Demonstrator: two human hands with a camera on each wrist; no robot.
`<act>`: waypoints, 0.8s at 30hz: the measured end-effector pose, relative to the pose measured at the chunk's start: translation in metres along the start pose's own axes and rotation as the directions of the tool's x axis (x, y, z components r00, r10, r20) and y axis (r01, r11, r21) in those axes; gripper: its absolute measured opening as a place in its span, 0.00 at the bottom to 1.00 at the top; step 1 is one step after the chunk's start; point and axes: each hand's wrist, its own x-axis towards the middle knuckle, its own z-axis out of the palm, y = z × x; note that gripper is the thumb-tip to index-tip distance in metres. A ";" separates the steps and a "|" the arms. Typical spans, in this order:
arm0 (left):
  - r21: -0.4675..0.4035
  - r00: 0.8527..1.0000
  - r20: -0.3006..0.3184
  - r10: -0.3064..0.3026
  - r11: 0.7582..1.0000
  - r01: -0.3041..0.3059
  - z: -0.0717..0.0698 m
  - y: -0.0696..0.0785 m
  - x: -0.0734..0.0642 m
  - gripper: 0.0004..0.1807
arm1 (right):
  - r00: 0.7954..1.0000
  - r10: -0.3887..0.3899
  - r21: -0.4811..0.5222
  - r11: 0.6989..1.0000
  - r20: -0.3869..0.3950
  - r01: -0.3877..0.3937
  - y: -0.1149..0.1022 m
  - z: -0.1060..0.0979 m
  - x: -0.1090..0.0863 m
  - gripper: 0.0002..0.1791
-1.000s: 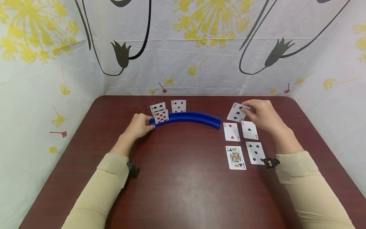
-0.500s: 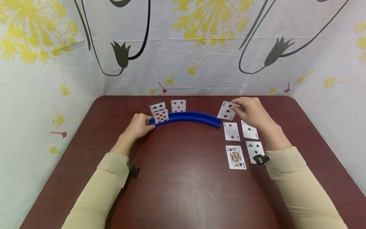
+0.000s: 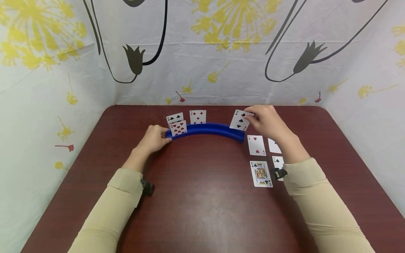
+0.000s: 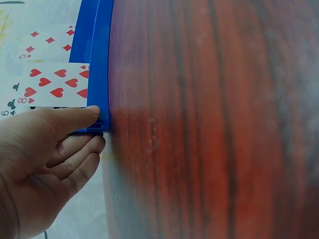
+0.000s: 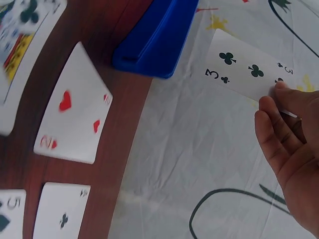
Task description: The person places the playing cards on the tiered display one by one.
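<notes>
A curved blue card holder (image 3: 209,130) lies on the table, and my left hand (image 3: 153,138) grips its left end, thumb (image 4: 92,113) in front. Near that hand, the eight of hearts (image 4: 55,85) stands in the front slot. Behind it are the six of clubs (image 3: 175,118), partly covered, and the five of diamonds (image 3: 197,117). Between thumb and fingers, my right hand (image 3: 267,121) pinches the three of clubs (image 5: 244,67) by its right edge. In the head view that tilted card overlaps the holder's right end.
Face up on the right of the dark red table (image 3: 202,196) lie the two of hearts (image 3: 256,145), the king of clubs (image 3: 261,174), the ace of clubs (image 5: 62,214) and the five of spades (image 3: 277,164). My right arm partly covers the last two. A patterned cloth (image 3: 202,80) hangs behind.
My right hand has carried the three of clubs leftward, from above the loose cards to the holder's right end. The left hand and the standing cards have stayed put.
</notes>
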 end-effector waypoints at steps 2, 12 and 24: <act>0.001 1.000 0.000 0.000 1.000 0.000 0.000 0.000 0.000 0.23 | 1.000 -0.009 0.005 1.000 0.006 0.009 -0.003 0.003 0.003 0.07; 0.009 1.000 0.004 -0.008 1.000 0.008 -0.001 -0.001 -0.001 0.24 | 0.998 -0.002 0.011 1.000 0.055 0.002 -0.014 0.018 0.016 0.08; 0.008 1.000 0.004 -0.006 1.000 0.006 -0.001 -0.001 0.000 0.24 | 0.994 0.016 -0.010 1.000 0.108 -0.015 -0.030 0.039 0.029 0.09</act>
